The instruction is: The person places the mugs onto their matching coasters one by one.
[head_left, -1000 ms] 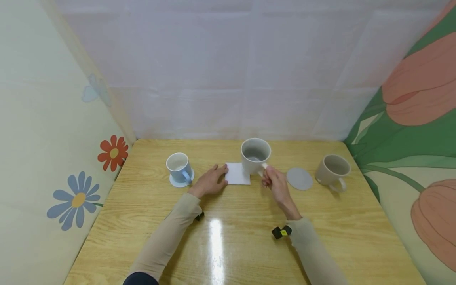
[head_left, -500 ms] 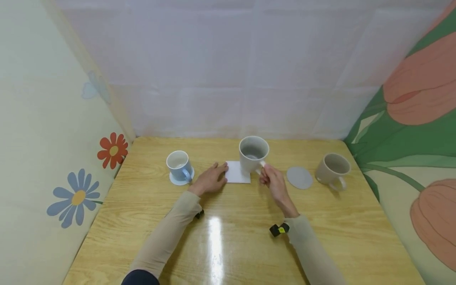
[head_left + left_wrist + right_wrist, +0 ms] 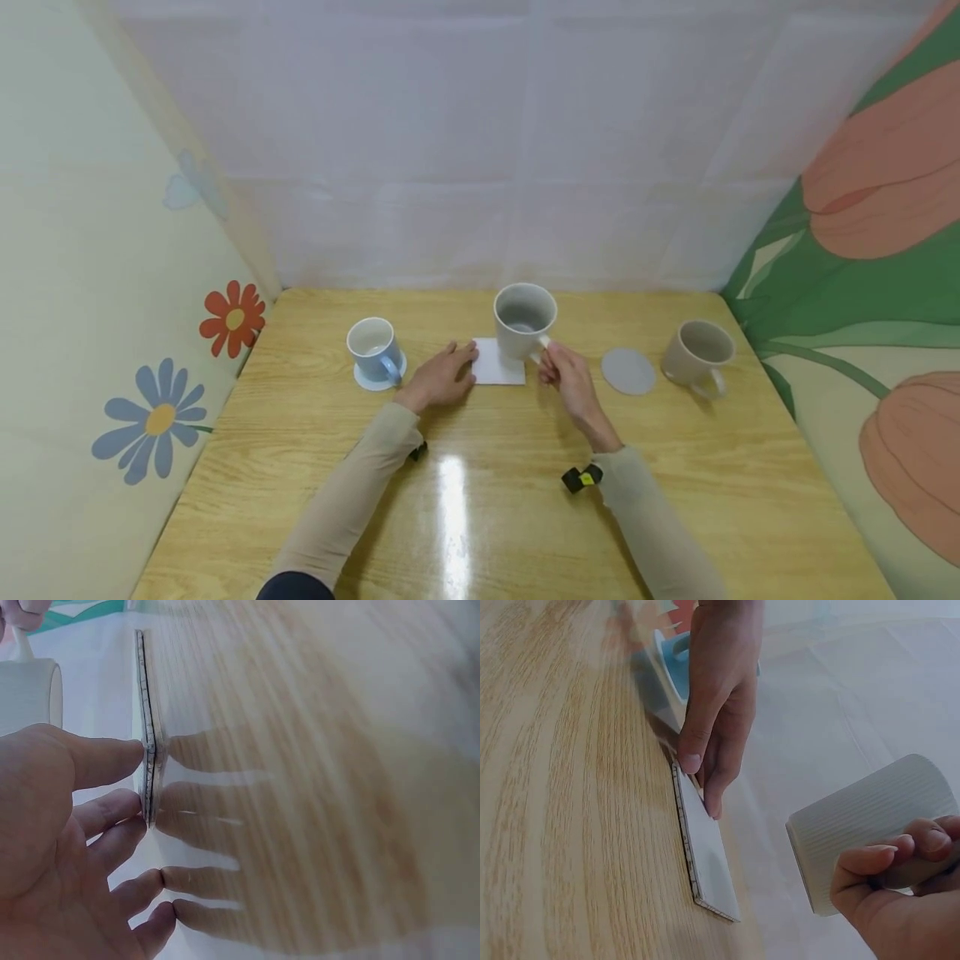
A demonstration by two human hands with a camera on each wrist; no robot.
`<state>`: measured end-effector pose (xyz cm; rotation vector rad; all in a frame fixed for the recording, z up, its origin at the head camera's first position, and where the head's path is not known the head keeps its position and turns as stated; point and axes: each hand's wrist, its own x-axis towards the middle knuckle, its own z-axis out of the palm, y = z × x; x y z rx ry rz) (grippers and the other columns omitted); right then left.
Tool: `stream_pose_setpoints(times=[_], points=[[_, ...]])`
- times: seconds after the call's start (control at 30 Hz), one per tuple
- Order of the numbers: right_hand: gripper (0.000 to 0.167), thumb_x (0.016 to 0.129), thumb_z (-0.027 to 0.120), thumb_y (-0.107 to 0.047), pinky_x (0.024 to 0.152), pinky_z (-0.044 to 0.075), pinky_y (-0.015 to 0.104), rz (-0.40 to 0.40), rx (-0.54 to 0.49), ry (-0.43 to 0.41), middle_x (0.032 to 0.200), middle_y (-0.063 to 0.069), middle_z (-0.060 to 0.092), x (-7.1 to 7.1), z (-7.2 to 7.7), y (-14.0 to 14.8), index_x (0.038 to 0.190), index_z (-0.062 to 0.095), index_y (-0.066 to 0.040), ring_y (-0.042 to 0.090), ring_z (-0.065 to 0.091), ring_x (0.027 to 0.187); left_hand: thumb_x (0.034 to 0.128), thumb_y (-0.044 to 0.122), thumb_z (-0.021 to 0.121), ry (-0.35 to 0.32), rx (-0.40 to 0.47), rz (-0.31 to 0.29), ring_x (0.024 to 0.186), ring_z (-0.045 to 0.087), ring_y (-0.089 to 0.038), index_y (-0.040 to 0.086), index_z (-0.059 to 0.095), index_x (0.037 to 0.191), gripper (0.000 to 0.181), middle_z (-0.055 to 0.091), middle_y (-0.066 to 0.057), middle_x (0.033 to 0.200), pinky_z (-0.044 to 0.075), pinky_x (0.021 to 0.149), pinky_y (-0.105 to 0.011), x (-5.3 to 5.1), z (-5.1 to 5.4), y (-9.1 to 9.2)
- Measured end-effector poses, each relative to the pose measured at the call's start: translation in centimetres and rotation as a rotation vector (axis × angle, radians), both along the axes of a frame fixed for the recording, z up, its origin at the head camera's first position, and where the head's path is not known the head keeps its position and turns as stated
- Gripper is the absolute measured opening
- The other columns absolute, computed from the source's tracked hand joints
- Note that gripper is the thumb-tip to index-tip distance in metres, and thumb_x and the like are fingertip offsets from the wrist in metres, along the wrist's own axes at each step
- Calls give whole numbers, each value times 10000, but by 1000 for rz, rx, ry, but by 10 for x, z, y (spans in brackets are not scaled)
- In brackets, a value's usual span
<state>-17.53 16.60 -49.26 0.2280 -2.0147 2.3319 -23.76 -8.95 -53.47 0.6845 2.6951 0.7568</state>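
Observation:
My right hand (image 3: pixel 573 387) grips the handle of a ribbed light-grey mug (image 3: pixel 522 325). In the right wrist view this mug (image 3: pixel 870 825) hangs tilted, off the table, near the white square pad (image 3: pixel 709 855). The fingertips of my left hand (image 3: pixel 442 379) touch the left edge of that pad (image 3: pixel 498 365), which lies flat on the table. In the left wrist view the thumb and fingers of my left hand (image 3: pixel 82 802) rest along the pad's edge (image 3: pixel 148 727), the fingers fairly straight.
On the left a blue-and-white mug (image 3: pixel 373 350) stands on a round pale-blue coaster (image 3: pixel 362 379). A round grey coaster (image 3: pixel 628 372) lies right of my right hand. Farther right stands a beige-grey mug (image 3: pixel 697 357). A white sheet (image 3: pixel 420 167) hangs behind the table.
The mug in my right hand has moved a little to the left, over the white pad. My left hand stays at the pad's edge.

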Motion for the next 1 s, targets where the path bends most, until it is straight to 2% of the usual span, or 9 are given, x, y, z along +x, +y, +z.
stream_pose_setpoints(times=[0.07,0.17,0.3,0.4,0.53,0.7,0.77,1.0], points=[[428,1163,351,-172,606,417,220,-1,-7,2,732,26,421,-1,1,-2,780,409,11,115,446,658,1068,257,585,5,-3,1,1618,242,-454,96,458,1619,588,341,-78,1742,306,1267,-668,1,3,0],[418,1160,345,-155,603,422,228,-5,-20,0,729,24,424,-1,1,-3,774,419,-12,113,449,654,1076,267,573,-10,-3,1,1632,212,-436,110,438,1633,595,316,-60,1753,276,1282,-662,-1,0,-1],[420,1159,332,-148,601,425,233,-8,-19,-2,726,24,420,0,0,-4,771,415,-12,117,447,652,1082,302,567,-27,-3,2,1648,176,-401,140,417,1649,608,286,-21,1764,247,1301,-646,-6,-9,-2],[416,1160,333,-161,605,424,237,-8,-23,-1,732,22,421,1,0,-3,774,418,-29,115,447,659,1079,332,572,-15,1,-2,1647,184,-396,151,423,1647,615,292,-11,1762,258,1300,-638,-9,-15,-2],[406,1158,327,-160,609,423,237,-7,-33,0,738,21,426,1,0,-2,779,427,-54,111,449,663,1074,344,571,-17,2,-8,1649,181,-389,158,411,1655,630,285,-8,1765,249,1310,-619,-8,-14,-3],[411,1160,322,-158,613,425,228,-6,-28,3,739,25,432,1,0,-2,782,431,-39,116,453,667,1066,314,586,-26,25,4,1647,192,-398,149,425,1648,626,303,-28,1762,257,1304,-634,-2,-6,-6],[415,1161,324,-164,613,426,226,-3,-29,6,740,26,429,1,0,-2,782,429,-33,119,451,668,1062,311,595,-15,37,9,1640,210,-409,147,439,1641,621,319,-38,1756,271,1292,-650,-1,-6,-6],[405,1158,323,-161,616,426,211,16,-39,3,742,25,419,1,-3,-5,782,425,-50,125,444,671,1067,365,593,-20,56,31,1657,180,-353,199,423,1652,632,298,17,1761,227,1318,-621,-5,-18,-6]])
